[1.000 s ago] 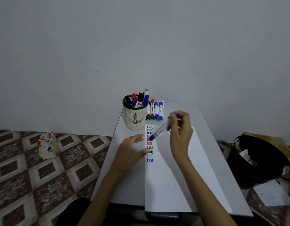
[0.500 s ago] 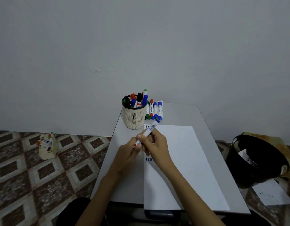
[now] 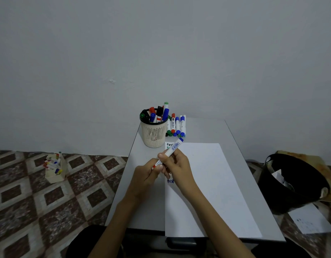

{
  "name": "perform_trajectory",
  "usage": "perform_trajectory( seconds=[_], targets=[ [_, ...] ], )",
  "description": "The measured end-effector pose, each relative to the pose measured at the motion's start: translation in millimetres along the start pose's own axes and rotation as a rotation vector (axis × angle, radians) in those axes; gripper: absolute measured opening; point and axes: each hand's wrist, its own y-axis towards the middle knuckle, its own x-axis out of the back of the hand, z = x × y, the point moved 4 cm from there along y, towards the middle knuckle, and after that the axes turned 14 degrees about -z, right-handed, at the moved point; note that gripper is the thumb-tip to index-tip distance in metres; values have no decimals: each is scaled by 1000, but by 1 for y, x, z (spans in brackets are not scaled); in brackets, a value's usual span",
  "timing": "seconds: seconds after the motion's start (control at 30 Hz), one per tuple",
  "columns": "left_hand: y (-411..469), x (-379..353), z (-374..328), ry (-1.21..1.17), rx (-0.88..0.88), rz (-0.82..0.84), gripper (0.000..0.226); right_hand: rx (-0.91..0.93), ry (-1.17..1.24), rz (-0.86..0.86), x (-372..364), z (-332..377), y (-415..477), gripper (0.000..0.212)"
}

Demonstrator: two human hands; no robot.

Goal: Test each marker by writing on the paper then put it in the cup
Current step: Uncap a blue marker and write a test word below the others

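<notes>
A plain grey-white wall fills the upper half, dimly and evenly lit. A small grey table stands against it on a floor tiled in brown-and-cream diamonds. On the floor sit 1 cream box at left and 1 black bin at right.

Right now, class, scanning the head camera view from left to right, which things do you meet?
Cream box of small markers → cream mesh cup full of markers → white sheet of paper → black round bin.
</notes>
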Motion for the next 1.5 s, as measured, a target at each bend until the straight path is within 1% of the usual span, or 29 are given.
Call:
perform_trajectory(
  seconds=[0.13, 0.2, 0.33, 0.4, 0.47, 0.57, 0.63, 0.7, 0.77, 0.8, 0.87, 0.93, 1.03, 1.1, 1.2, 1.27, 1.37, 1.5],
  targets=[
    [-1, -1, 2, -2, -3, 31, 31, -12, 1, -6, 1, -1, -2, 18],
    [-2, -2, 4, 9, -9, 36, 22, -20, 1, -8, 2, -1, -2, 18],
    [-2, -2, 4, 46, -23, 39, 18, -40, 29, 10, 2, -2, -4, 14],
    [-1, -1, 2, 44, -28, 45, 16, -55, 38, 4, 4, 1, -3, 9],
    [0, 0, 1, 33, -24, 28, 18, -54, -3, -1, 7, 5, -1, 6],
    [0, 1, 4, 49, -5, -17, 21, -8, -46, 43, 7, 13, 3, 4],
    [-1, 1, 6, 85, 0, -18, 23, 6, -41, 46, 7, 17, 3, 6],
    [0, 1, 7, 123, 45, -5, 28, 11, 24, -31, 12, 18, 4, 10],
    [0, 1, 9, 158, 104, 2, 36, 15, 103, -152, 23, 18, 7, 15],
    [-1, 1, 11, 183, 119, 6, 36, 8, 148, -201, 29, 16, 8, 17],
    [-3, -2, 15, 274, 91, 28, 33, -28, 227, -263, 39, 12, 9, 16],
    [-3, -5, 19, 371, 30, 60, 33, -57, 240, -284, 45, 7, 9, 10],
    [-3, -8, 21, 445, -35, 68, 31, -74, 206, -240, 49, 2, 5, 11],
    [-2, -8, 20, 464, -66, 57, 27, -78, 141, -206, 49, -2, 2, 12],
    [-2, -8, 21, 471, -83, 48, 26, -122, 89, -191, 46, -11, -3, 20],
    [-3, -9, 24, 461, -79, 51, 28, -167, 123, -164, 42, -19, -5, 25],
    [-3, -10, 26, 442, -56, 58, 32, -154, 85, -129, 38, -28, -6, 36],
    [-3, -10, 25, 426, -28, 53, 33, -114, 24, -96, 37, -30, -6, 38]
  ],
)
